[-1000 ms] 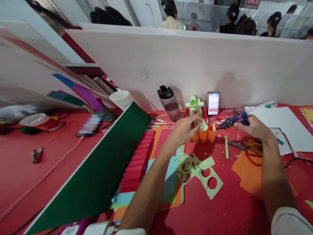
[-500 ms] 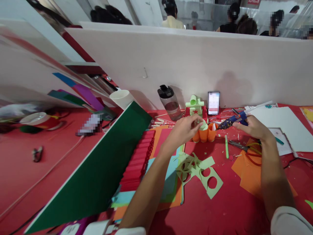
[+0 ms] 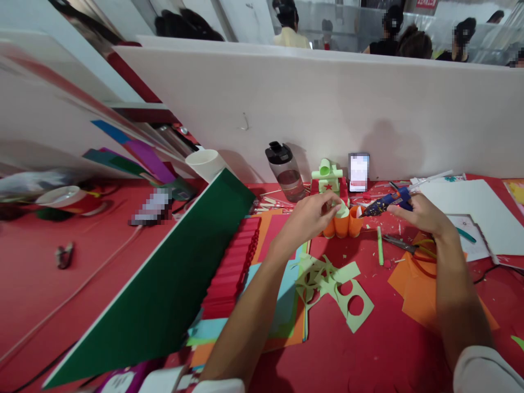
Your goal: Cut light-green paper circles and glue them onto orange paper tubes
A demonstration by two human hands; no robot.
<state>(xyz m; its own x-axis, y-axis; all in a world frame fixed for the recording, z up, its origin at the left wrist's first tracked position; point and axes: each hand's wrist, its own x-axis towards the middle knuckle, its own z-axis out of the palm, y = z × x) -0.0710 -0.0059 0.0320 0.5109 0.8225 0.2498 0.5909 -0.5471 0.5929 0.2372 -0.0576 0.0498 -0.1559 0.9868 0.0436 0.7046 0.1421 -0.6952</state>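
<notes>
Little change vs. 0.5 s ago: our right hand (image 3: 421, 214) shifts slightly, glue gun (image 3: 387, 202) nozzle now closer to orange paper tubes (image 3: 343, 224). Right hand grips gun. Left hand (image 3: 310, 217) pinches green paper ring (image 3: 341, 209) atop tubes, fingers narrow. Tubes stand on red table (image 3: 368, 355), just in front of green-red paper model (image 3: 328, 179). Scissors (image 3: 405, 245) lie near right wrist.

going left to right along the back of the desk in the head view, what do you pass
white cup → water bottle → green paper model → phone → glue gun in the right hand → white sheet
</notes>
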